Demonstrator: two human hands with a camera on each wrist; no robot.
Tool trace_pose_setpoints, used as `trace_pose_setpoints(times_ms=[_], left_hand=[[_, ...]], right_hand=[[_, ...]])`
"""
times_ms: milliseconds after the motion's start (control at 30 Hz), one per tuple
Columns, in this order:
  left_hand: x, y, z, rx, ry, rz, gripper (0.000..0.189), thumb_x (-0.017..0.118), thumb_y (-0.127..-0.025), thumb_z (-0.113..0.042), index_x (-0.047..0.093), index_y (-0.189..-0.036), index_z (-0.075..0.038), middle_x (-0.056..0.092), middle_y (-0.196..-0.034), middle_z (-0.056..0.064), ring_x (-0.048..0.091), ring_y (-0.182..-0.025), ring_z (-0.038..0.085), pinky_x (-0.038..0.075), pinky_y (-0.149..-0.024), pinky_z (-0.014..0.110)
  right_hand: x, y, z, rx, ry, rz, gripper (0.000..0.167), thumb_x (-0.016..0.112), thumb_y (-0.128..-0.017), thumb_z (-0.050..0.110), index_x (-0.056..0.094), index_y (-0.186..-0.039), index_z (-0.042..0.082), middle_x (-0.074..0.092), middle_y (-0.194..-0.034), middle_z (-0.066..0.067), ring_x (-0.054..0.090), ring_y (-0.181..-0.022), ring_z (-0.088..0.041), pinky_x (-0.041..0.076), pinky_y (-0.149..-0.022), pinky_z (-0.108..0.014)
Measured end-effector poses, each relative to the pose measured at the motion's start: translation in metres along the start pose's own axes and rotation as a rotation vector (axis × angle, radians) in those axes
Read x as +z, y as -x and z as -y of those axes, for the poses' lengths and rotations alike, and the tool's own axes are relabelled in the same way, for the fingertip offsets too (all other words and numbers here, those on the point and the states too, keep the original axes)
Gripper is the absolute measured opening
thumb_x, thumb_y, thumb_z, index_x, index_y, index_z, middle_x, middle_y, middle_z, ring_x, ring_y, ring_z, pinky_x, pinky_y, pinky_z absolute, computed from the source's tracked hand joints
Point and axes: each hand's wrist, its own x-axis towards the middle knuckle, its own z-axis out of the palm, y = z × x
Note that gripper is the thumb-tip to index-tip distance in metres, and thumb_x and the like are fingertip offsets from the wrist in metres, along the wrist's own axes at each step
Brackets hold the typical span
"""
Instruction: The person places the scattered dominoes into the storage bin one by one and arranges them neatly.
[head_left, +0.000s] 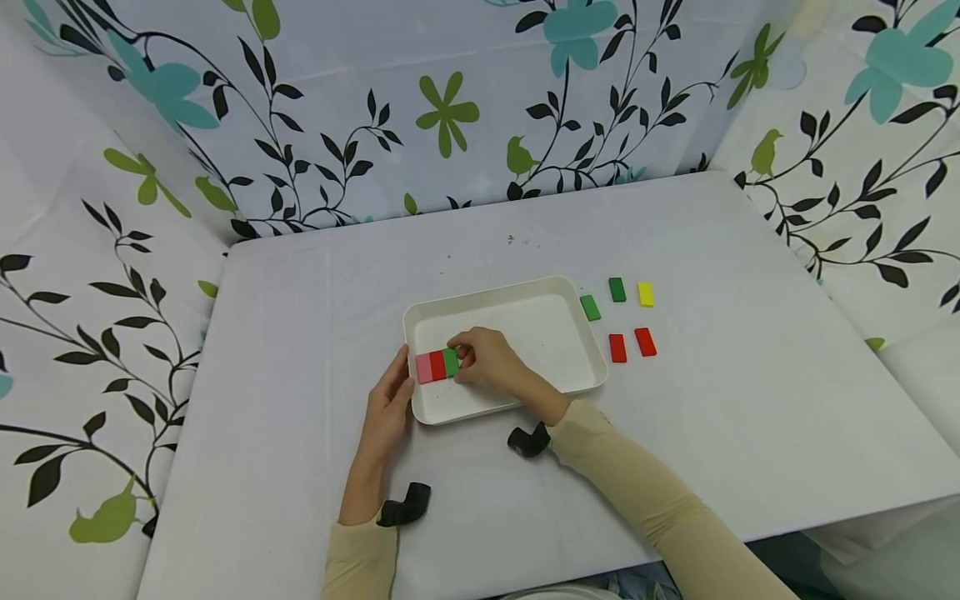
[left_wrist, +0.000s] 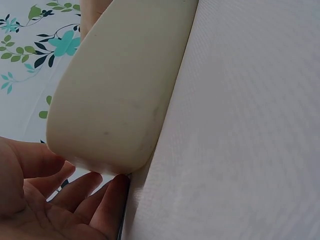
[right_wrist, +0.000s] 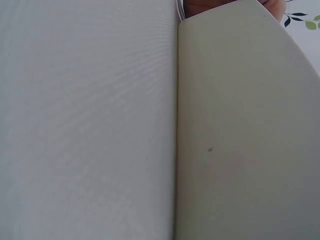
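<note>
A shallow white tray [head_left: 525, 333] lies on the table. Inside its left end a pink block [head_left: 423, 368], a red block [head_left: 437, 365] and a green block [head_left: 451, 362] stand side by side in a row. My right hand [head_left: 491, 358] reaches over the tray and pinches the green block at the row's right end. Against the tray's left end rests my left hand [head_left: 390, 404], its fingers extended along the outside. The left wrist view shows those fingertips [left_wrist: 117, 187] touching the tray's end wall [left_wrist: 107, 160]. In the right wrist view the tray's side wall [right_wrist: 240, 125] hides the right hand.
Right of the tray lie two more green blocks, one [head_left: 590, 307] close by the rim and one [head_left: 617, 289] farther back, a yellow block [head_left: 646, 293], and two red blocks [head_left: 617, 348]. A white cloth covers the table [head_left: 712, 400]; patterned curtains [head_left: 442, 108] surround it.
</note>
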Motion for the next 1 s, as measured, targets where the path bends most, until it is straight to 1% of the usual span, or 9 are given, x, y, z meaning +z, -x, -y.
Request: trace_pose_setpoints(times_ms=[367, 567, 767, 1000], left_hand=[[0.0012, 0.0002, 0.0007, -0.013, -0.004, -0.001, 0.054, 0.04, -0.104, -0.008, 0.025, -0.156, -0.016, 0.025, -0.162, 0.002, 0.02, -0.15, 0.019, 0.026, -0.12, 0.04], [0.0022, 0.0001, -0.0001, -0.012, -0.012, -0.007, 0.054, 0.041, -0.104, -0.008, 0.026, -0.156, -0.015, 0.026, -0.162, 0.004, 0.021, -0.15, 0.02, 0.026, -0.12, 0.041], [0.0023, 0.0009, -0.0018, -0.023, -0.009, -0.008, 0.054, 0.041, -0.104, -0.008, 0.026, -0.156, -0.015, 0.026, -0.162, 0.003, 0.022, -0.15, 0.021, 0.027, -0.119, 0.041], [0.0018, -0.0006, 0.0007, -0.023, -0.011, -0.01, 0.054, 0.041, -0.104, -0.009, 0.026, -0.156, -0.016, 0.026, -0.162, 0.001, 0.022, -0.15, 0.019, 0.027, -0.119, 0.04]], right_hand=[[-0.0007, 0.0018, 0.0018, 0.001, 0.027, 0.013, 0.048, 0.082, -0.075, 0.002, 0.067, -0.12, 0.0, 0.061, -0.092, -0.007, 0.057, -0.077, -0.011, 0.049, -0.072, -0.018], [-0.0018, 0.0023, 0.0028, -0.017, 0.038, 0.016, 0.049, 0.082, -0.075, 0.003, 0.066, -0.12, -0.001, 0.06, -0.09, -0.007, 0.056, -0.076, -0.01, 0.047, -0.07, -0.017], [-0.0009, 0.0025, 0.0011, -0.038, 0.05, 0.008, 0.049, 0.082, -0.075, 0.003, 0.066, -0.12, -0.001, 0.06, -0.09, -0.006, 0.056, -0.076, -0.01, 0.047, -0.071, -0.017], [-0.001, 0.002, 0.0005, -0.041, 0.044, 0.002, 0.048, 0.083, -0.075, 0.004, 0.066, -0.121, -0.001, 0.06, -0.09, -0.006, 0.056, -0.077, -0.011, 0.048, -0.072, -0.018]])
